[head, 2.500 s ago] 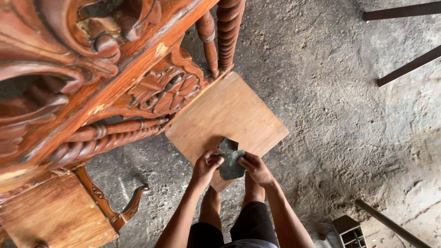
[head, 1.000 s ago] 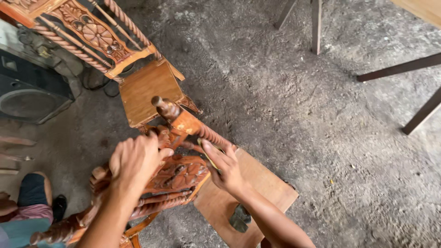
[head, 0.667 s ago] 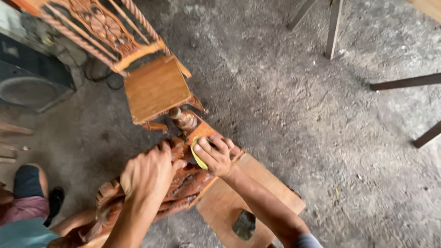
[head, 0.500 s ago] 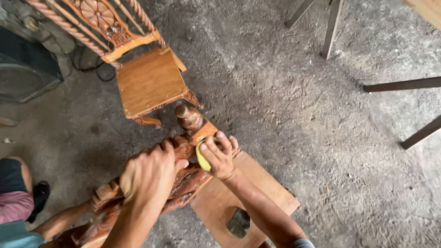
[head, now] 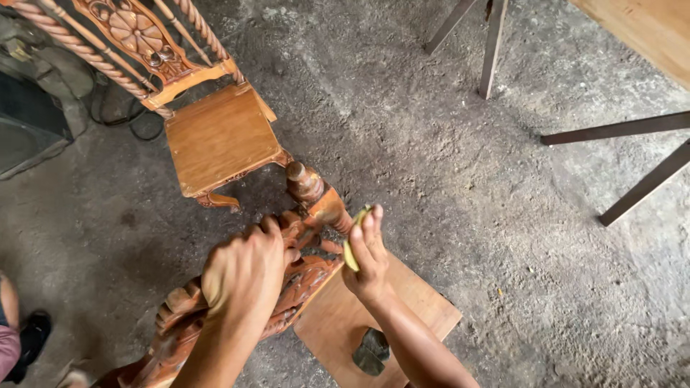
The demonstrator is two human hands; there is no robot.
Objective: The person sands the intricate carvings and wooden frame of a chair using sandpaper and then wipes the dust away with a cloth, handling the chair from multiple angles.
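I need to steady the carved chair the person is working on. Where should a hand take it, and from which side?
Probably on the carved top rail, from above, beside the left hand already gripping it. It lies broad and facing up. Avoid the turned post end: the right hand holds a yellowish pad against it.

Left hand (head: 244, 273) hides the carved chair top (head: 302, 276).
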